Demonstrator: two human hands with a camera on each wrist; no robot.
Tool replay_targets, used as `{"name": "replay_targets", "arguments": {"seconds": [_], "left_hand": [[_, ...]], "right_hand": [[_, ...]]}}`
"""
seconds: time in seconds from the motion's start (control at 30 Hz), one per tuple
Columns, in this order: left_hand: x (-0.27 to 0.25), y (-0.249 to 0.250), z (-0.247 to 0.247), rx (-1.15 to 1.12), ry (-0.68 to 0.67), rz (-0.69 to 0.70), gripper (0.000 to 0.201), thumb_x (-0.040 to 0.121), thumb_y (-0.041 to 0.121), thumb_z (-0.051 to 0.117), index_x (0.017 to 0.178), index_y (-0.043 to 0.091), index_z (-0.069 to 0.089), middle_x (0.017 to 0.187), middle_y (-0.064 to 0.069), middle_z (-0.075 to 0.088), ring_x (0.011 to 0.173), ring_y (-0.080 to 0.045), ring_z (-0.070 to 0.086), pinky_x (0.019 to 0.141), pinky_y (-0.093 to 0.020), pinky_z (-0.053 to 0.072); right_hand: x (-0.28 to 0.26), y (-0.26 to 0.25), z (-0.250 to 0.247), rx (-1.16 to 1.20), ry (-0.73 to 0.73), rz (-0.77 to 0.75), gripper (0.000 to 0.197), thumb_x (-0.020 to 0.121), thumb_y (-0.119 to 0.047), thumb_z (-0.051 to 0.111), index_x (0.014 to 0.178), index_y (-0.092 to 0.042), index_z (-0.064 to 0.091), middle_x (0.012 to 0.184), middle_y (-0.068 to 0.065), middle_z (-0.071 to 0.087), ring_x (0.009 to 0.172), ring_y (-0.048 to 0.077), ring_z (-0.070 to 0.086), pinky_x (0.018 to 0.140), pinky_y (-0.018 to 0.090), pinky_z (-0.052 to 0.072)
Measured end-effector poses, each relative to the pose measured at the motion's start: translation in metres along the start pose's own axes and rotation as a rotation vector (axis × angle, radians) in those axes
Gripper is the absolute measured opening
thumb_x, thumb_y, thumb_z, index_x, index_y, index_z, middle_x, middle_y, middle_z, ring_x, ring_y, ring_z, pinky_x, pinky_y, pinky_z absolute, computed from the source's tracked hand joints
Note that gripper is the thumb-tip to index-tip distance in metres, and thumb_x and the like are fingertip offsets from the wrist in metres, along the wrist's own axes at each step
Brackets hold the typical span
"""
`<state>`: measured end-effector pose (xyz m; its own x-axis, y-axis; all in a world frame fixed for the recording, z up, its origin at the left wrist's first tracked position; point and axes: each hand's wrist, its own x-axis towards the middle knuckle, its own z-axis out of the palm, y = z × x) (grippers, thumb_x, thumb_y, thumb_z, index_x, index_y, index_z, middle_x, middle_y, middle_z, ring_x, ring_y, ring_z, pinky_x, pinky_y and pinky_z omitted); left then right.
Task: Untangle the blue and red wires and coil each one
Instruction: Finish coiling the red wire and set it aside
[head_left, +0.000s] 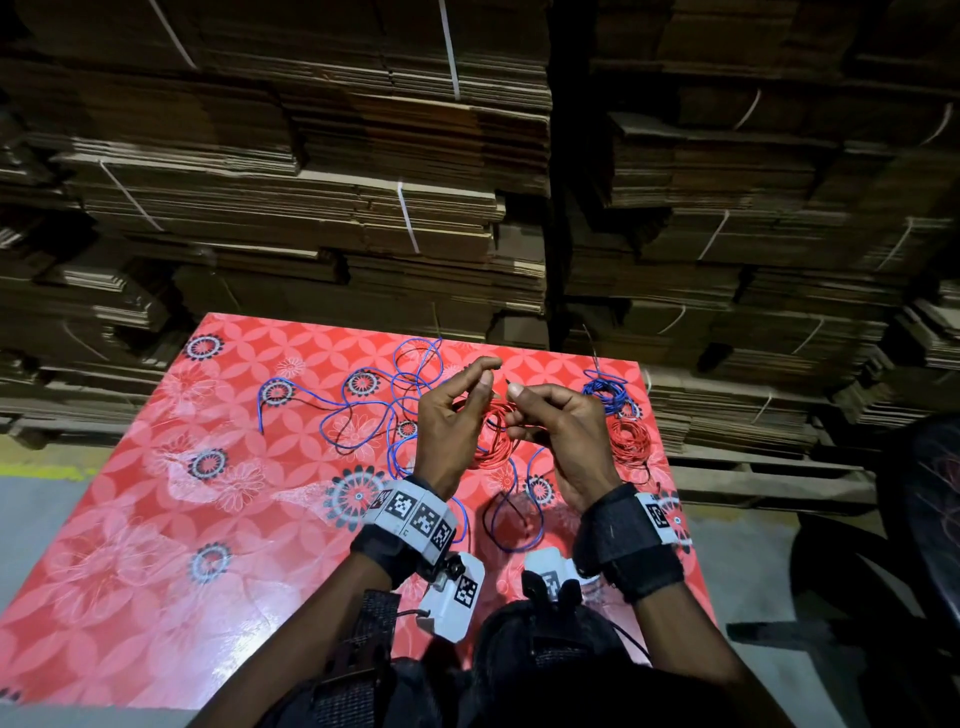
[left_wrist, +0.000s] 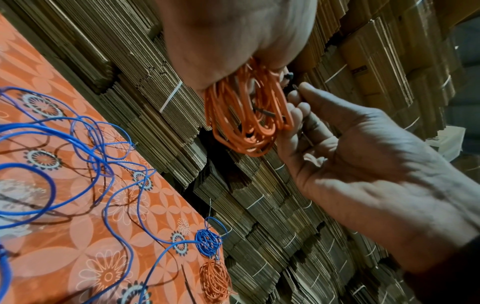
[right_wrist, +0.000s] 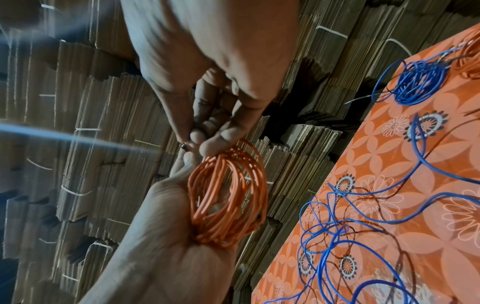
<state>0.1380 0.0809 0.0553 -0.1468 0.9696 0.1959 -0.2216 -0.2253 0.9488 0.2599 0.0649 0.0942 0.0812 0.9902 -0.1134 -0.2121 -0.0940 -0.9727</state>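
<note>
Above the desk (head_left: 156, 519), loose blue wire (head_left: 358, 415) sprawls uncoiled. Both hands are raised: left hand (head_left: 447, 431) grips the red coil (right_wrist: 228, 197), right hand (head_left: 561, 436) pinches its free end. Red coiling nearly finished; next, tuck the end, then coil the blue.

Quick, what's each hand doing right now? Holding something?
Left hand: closed, holding the red wire coil.
Right hand: closed, pinching a dark wire tip beside the coil.

Strapped cardboard stacks (head_left: 322, 208) — red floral tablecloth (head_left: 156, 545)
</note>
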Motion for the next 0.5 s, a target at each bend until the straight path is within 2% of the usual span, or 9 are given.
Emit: {"name": "replay_targets", "arguments": {"seconds": [0.07,0.2,0.27,0.5], "left_hand": [[0.0004,-0.0007,-0.0004,0.000,-0.010,-0.003,0.018,0.098,0.014,0.057,0.107,0.020,0.072,0.089,0.003,0.064,0.081,-0.011,0.050,0.074,-0.018,0.043],[0.0006,0.0006,-0.0003,0.007,0.005,-0.010,0.020,0.097,0.009,0.058,0.113,0.008,0.071,0.106,0.000,0.071,0.099,-0.004,0.062,0.091,-0.021,0.047],[0.0009,0.0019,0.0004,0.013,0.011,-0.013,0.022,0.095,0.007,0.059,0.114,0.004,0.070,0.110,-0.004,0.071,0.102,-0.002,0.062,0.094,-0.021,0.046],[-0.0008,0.0034,0.0030,0.019,0.001,0.000,0.019,0.093,0.009,0.063,0.107,0.018,0.073,0.107,-0.003,0.073,0.102,-0.007,0.065,0.094,-0.025,0.049]], "right_hand": [[0.0000,-0.0004,0.0007,-0.009,0.003,-0.006,0.009,0.086,-0.009,0.072,0.078,-0.004,0.073,0.065,0.011,0.062,0.059,0.016,0.060,0.057,0.023,0.054],[-0.0015,-0.0011,0.0015,-0.048,-0.005,-0.023,0.010,0.087,-0.012,0.072,0.081,-0.003,0.074,0.066,0.011,0.061,0.062,0.017,0.059,0.055,0.024,0.053],[-0.0023,-0.0016,0.0019,-0.052,-0.010,-0.028,0.011,0.087,-0.013,0.072,0.083,-0.003,0.074,0.066,0.010,0.061,0.062,0.016,0.059,0.054,0.024,0.052],[-0.0026,-0.0028,0.0032,-0.072,0.000,-0.035,0.009,0.087,-0.015,0.072,0.080,-0.009,0.075,0.067,0.010,0.060,0.065,0.017,0.059,0.051,0.022,0.050]]}}
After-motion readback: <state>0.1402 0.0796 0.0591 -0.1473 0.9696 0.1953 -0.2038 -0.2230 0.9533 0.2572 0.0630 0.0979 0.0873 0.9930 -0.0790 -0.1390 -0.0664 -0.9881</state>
